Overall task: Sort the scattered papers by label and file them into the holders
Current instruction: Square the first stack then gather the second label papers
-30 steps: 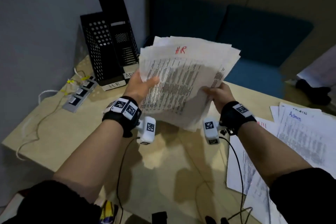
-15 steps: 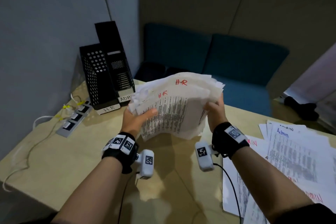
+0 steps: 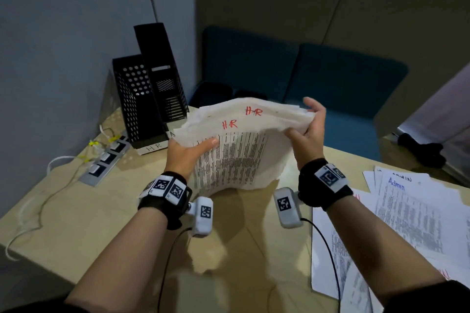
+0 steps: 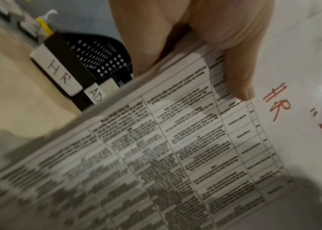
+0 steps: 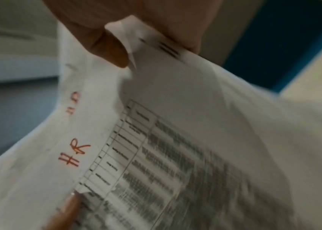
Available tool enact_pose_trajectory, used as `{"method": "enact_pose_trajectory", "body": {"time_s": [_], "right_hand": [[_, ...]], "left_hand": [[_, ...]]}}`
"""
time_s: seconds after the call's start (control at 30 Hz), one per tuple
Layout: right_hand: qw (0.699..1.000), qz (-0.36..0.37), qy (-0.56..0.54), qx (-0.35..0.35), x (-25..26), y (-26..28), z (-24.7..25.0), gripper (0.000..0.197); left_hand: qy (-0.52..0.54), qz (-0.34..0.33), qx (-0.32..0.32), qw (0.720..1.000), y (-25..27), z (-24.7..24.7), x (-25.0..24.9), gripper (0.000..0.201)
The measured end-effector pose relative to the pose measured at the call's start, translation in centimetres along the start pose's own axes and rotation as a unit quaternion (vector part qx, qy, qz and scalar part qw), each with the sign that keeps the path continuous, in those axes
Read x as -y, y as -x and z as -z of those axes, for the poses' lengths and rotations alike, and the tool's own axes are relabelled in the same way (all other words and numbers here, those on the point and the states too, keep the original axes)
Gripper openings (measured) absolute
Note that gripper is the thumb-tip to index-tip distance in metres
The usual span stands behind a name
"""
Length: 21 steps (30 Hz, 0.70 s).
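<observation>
Both hands hold a stack of printed papers (image 3: 239,150) marked "HR" in red, upright above the table with its top bowed away. My left hand (image 3: 185,152) grips the stack's left edge, thumb across the front sheet (image 4: 175,147). My right hand (image 3: 309,129) pinches the top right corner (image 5: 156,46) between thumb and fingers. Two black file holders stand at the back left: a perforated one labelled "HR" (image 3: 134,99) and a taller one (image 3: 162,71) behind it, its label partly hidden by the stack.
More sheets marked "Admin" (image 3: 412,211) lie spread on the wooden table (image 3: 76,211) at right. A power strip (image 3: 104,160) with white cables lies left of the holders. A blue sofa (image 3: 330,89) stands behind the table. Another person's dark-shod foot (image 3: 422,150) shows at far right.
The fanned stack has been squared up, tipped upright and lowered toward the table. My right hand slid from the lower right edge up to the top right corner.
</observation>
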State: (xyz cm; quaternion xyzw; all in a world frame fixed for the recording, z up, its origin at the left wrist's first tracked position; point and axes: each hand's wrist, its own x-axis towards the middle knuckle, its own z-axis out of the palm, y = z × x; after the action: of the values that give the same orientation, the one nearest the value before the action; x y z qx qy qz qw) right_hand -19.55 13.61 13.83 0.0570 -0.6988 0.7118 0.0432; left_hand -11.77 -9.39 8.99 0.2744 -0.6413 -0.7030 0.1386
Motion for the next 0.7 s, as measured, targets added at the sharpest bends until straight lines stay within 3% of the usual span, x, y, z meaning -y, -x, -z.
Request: {"method": "enact_pose_trajectory", "body": {"time_s": [0.07,0.13,0.2,0.27,0.33,0.4,0.5,0.6,0.7], "right_hand": [[0.994,0.070,0.076,-0.017,0.3,-0.2,0.3,0.076],[0.966,0.176,0.191,-0.002,0.9,-0.5,0.3,0.081],[0.907,0.261,0.326,0.052,2.2,-0.8,-0.1,0.075],[0.830,0.281,0.473,0.093,3.8,-0.9,-0.9,0.064],[0.752,0.277,0.587,0.113,4.6,-0.7,-2.0,0.066],[0.709,0.275,0.629,0.158,4.7,-0.1,-3.3,0.071],[0.683,0.272,0.635,0.240,4.4,0.9,-5.6,0.072],[0.670,0.276,0.631,0.276,4.5,1.3,-7.1,0.076],[0.674,0.297,0.609,0.295,4.9,1.5,-8.2,0.084]], "left_hand": [[-0.028,0.013,0.020,0.999,-0.4,0.4,0.7,0.110],[-0.055,0.019,0.036,0.998,-0.3,0.4,0.9,0.110],[-0.072,0.040,0.035,0.996,-0.6,0.6,1.4,0.122],[-0.074,0.057,0.040,0.995,-1.2,0.9,2.3,0.126],[-0.065,0.066,0.052,0.994,-0.9,1.1,2.1,0.120],[-0.041,0.042,0.073,0.996,-0.1,1.0,1.4,0.102],[-0.029,-0.003,0.115,0.993,0.5,0.8,0.4,0.073],[-0.026,-0.037,0.112,0.993,0.5,0.8,0.2,0.061],[-0.016,-0.027,0.114,0.993,0.3,0.8,0.1,0.049]]}}
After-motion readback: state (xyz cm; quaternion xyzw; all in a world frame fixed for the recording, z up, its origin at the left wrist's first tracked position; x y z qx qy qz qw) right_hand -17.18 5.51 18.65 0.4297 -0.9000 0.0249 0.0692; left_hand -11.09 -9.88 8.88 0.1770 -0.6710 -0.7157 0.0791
